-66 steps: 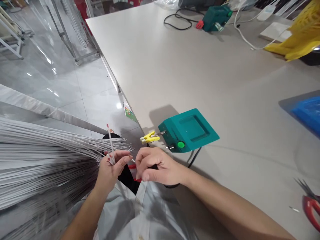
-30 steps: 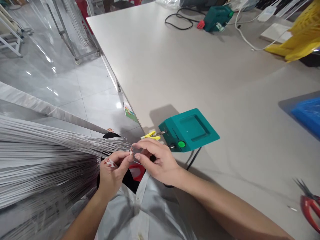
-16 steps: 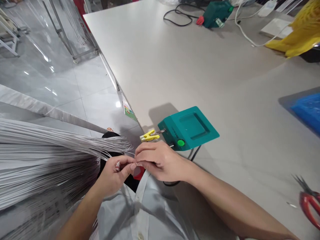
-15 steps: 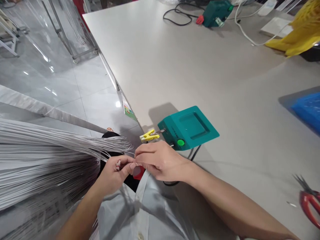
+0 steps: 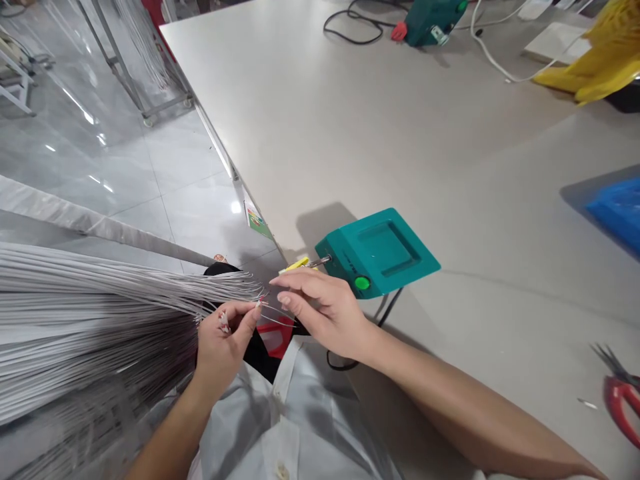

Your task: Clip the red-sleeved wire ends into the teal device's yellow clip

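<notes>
My left hand (image 5: 223, 340) pinches the end of a thin wire (image 5: 277, 313) between thumb and forefinger; a tiny white and reddish tip shows at the fingertips. Small white and red pieces (image 5: 224, 322) sit in its curled fingers, too small to name. To the right, my right hand (image 5: 330, 310) is open, thumb and fingers apart, with nothing visible in it. It hovers before a yellow clip (image 5: 296, 265) and partly covers it. That clip is on a metal rod from a green tester box (image 5: 385, 250) with a round green button (image 5: 362, 283).
Many long white wires (image 5: 100, 287) lie bundled at my left. On the table (image 5: 320, 120) are red-handled scissors (image 5: 623, 400), a blue plastic package (image 5: 620, 210), a yellow bag (image 5: 595, 63) and another green box (image 5: 430, 23) with cables. A red object (image 5: 276, 337) is below my hands.
My right hand has come away from my left fingertips, moving right and opening. My left hand has shifted slightly left, and the wire end in its pinch now shows.
</notes>
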The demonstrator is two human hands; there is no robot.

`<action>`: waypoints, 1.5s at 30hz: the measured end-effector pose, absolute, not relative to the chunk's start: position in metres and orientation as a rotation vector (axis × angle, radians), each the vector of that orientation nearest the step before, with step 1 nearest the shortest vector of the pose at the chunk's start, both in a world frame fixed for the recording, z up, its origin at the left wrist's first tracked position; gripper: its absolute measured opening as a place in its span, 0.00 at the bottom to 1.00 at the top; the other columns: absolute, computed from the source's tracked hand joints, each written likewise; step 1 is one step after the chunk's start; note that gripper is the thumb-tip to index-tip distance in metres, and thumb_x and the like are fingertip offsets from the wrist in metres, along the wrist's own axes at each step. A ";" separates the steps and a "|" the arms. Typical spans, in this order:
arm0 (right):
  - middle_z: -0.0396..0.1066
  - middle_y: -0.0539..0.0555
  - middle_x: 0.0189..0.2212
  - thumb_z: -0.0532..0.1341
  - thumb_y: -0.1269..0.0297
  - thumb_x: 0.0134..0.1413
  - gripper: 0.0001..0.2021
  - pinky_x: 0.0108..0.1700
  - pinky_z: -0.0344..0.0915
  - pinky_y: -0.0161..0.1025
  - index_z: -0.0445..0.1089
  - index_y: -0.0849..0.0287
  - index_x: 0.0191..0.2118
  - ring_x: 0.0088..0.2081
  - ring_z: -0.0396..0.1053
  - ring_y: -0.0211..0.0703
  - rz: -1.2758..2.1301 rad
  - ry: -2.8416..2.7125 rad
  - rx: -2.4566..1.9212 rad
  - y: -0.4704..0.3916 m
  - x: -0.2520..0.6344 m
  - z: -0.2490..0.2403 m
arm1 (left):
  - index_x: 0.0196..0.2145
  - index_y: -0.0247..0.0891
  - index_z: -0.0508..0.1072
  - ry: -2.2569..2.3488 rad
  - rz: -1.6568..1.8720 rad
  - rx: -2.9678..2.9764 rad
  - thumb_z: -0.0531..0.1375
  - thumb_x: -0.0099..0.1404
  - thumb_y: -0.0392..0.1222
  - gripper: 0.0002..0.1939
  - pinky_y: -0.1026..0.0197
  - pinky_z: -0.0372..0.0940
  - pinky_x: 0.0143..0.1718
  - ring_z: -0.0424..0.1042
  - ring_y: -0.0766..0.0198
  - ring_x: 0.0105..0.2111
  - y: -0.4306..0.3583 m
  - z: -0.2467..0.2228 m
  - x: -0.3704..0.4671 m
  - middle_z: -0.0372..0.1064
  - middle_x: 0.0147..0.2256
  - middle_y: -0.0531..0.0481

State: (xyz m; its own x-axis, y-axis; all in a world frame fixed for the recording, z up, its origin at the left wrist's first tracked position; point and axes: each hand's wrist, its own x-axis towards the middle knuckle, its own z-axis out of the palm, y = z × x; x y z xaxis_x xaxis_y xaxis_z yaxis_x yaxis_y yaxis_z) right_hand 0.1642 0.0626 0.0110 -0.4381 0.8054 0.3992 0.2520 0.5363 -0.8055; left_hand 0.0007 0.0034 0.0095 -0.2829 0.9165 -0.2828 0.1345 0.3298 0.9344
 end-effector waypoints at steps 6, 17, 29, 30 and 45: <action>0.71 0.57 0.40 0.58 0.66 0.54 0.08 0.40 0.67 0.37 0.72 0.59 0.38 0.39 0.70 0.40 0.954 -2.226 -0.765 0.064 0.165 0.012 | 0.26 0.38 0.76 1.605 0.979 1.224 0.62 0.54 0.38 0.03 0.64 0.63 0.29 0.69 0.64 0.27 -0.002 0.001 -0.001 0.73 0.26 0.49; 0.70 0.53 0.29 0.62 0.71 0.49 0.02 0.33 0.66 0.33 0.72 0.62 0.29 0.31 0.68 0.35 1.638 -1.666 -0.601 0.063 0.155 0.009 | 0.25 0.39 0.77 1.254 1.091 1.126 0.63 0.53 0.33 0.04 0.62 0.63 0.33 0.69 0.64 0.29 -0.003 -0.003 -0.015 0.73 0.27 0.50; 0.67 0.52 0.28 0.61 0.68 0.49 0.04 0.30 0.65 0.32 0.72 0.61 0.27 0.28 0.66 0.34 1.626 -1.386 -0.851 0.048 0.142 -0.001 | 0.23 0.37 0.76 1.127 1.194 0.364 0.69 0.44 0.43 0.09 0.72 0.43 0.14 0.48 0.78 0.13 -0.004 -0.015 0.015 0.59 0.15 0.58; 0.68 0.52 0.27 0.60 0.69 0.50 0.04 0.33 0.66 0.33 0.71 0.62 0.27 0.30 0.67 0.35 1.506 -1.479 -0.845 0.048 0.143 -0.001 | 0.23 0.37 0.76 1.132 1.197 0.353 0.69 0.44 0.43 0.09 0.72 0.43 0.14 0.49 0.78 0.13 -0.004 -0.015 0.015 0.57 0.14 0.59; 0.65 0.52 0.22 0.51 0.69 0.55 0.11 0.25 0.54 0.37 0.66 0.61 0.26 0.22 0.61 0.38 0.190 -2.602 -0.676 0.054 0.156 -0.004 | 0.25 0.33 0.73 1.477 1.184 0.567 0.63 0.52 0.44 0.09 0.69 0.47 0.15 0.50 0.77 0.14 -0.009 -0.013 0.013 0.65 0.19 0.55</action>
